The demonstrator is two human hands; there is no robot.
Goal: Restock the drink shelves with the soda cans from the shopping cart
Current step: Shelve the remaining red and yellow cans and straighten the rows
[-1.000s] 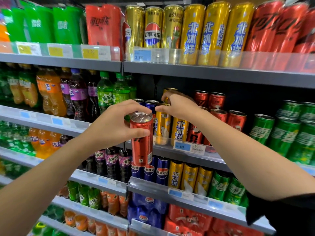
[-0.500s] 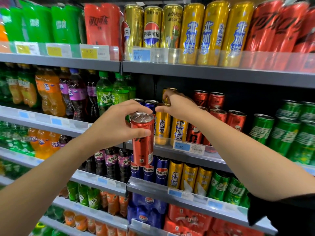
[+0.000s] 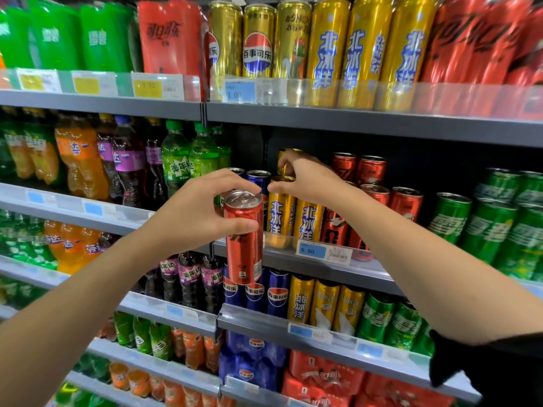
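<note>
The left hand [image 3: 197,212] grips a slim red can [image 3: 244,239] near the centre of the frame, thumb across its front and fingers curled over the top rim. The can stands upright in the air, in front of the middle shelf [image 3: 317,268] and not resting on it; its lower end overlaps the blue cans [image 3: 255,295] on the shelf below.

Just right of it, the right hand [image 3: 305,177] reaches into the middle shelf and pinches the top of a gold can [image 3: 286,168] in the back row, with the fingertips curled around its rim. The thumb tip lies close to the left hand's forefinger, above the red can's lid. In front of that gold can stand more gold cans [image 3: 308,221] with blue lettering, and to their right a row of red cans [image 3: 405,204], then green cans [image 3: 487,227] at the right edge of the frame. A white price tag [image 3: 323,252] with a blue panel reading 5.50 hangs on the shelf edge below the gold cans.

The top shelf [image 3: 352,121] carries tall gold cans at upper centre, red cans at upper right and green packs [image 3: 73,36] at upper left. Bottles [image 3: 129,160] of orange, purple and green drink fill the left of the frame.
</note>
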